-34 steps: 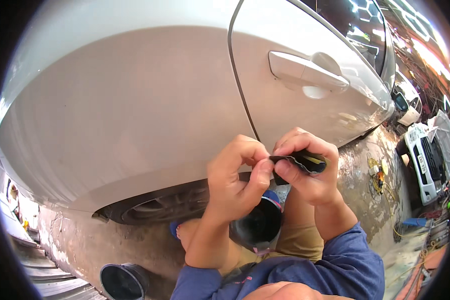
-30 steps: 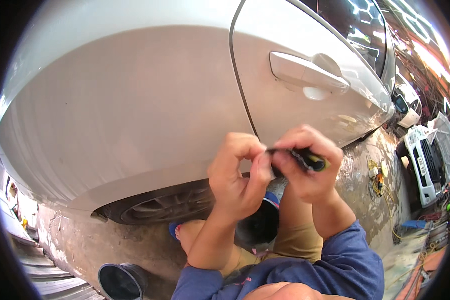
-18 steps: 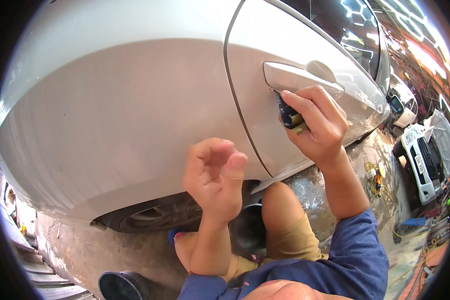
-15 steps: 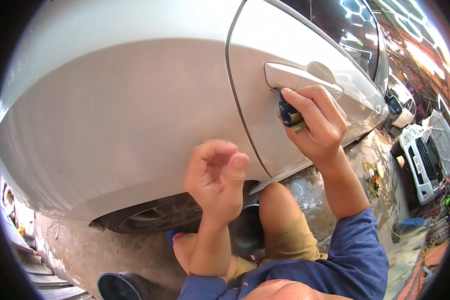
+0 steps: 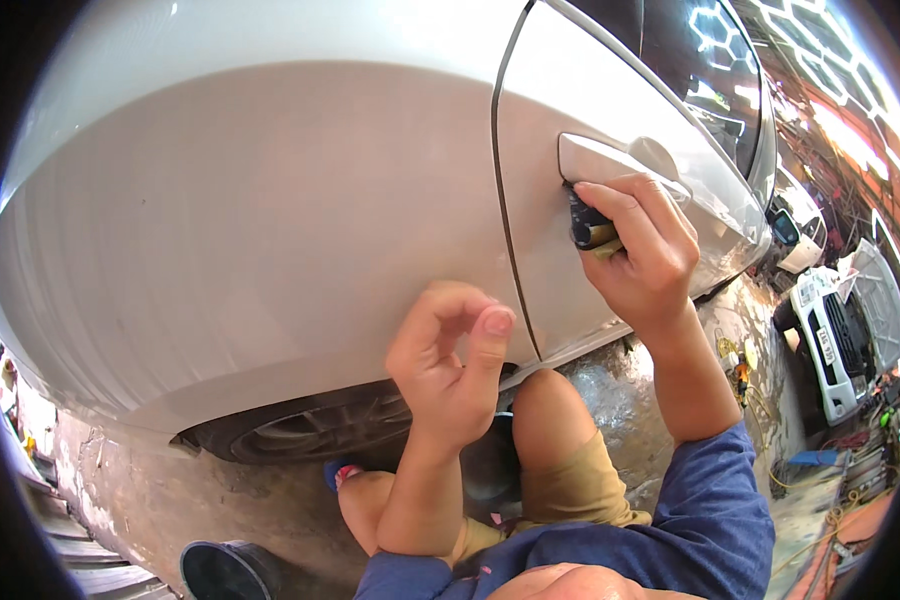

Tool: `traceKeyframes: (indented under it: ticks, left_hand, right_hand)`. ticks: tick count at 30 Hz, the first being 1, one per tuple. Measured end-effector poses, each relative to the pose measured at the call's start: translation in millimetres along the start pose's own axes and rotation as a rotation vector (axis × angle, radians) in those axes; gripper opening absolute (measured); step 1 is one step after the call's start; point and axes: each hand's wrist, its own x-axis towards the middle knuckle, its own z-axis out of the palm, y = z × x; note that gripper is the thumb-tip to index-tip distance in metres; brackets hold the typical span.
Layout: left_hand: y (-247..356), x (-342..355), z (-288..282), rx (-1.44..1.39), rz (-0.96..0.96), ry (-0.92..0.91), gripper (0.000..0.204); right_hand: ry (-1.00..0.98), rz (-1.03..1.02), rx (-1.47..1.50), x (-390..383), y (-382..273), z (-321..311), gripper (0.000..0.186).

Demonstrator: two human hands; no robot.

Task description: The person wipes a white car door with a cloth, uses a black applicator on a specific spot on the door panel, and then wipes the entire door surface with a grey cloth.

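At the lower left corner of a white handle [image 5: 595, 158] on a car door [image 5: 540, 235], a folded dark piece [image 5: 590, 225] is held by the right hand [image 5: 648, 250], its grip pinched around it, the tip seemingly touched to the paint. Before the body panel [image 5: 270, 220] left of the door, the left hand [image 5: 448, 375] is held empty, its grip loosely curled, narrowly parted. Work at that corner is judged under way; what is finished or left cannot be told.
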Motion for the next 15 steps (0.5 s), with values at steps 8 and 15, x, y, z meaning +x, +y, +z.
traceKeyframes:
  ticks: [8,15]
  left_hand:
    - [3.2,1.2,-1.0,0.026,-0.025,0.0,0.013]
    - [1.7,1.5,-1.6,0.005,-0.007,-0.022,0.012]
  right_hand:
    - [0.007,0.054,0.035,5.3,-6.0,3.2,0.033]
    - [0.051,0.124,0.044,6.3,-7.5,7.6,0.021]
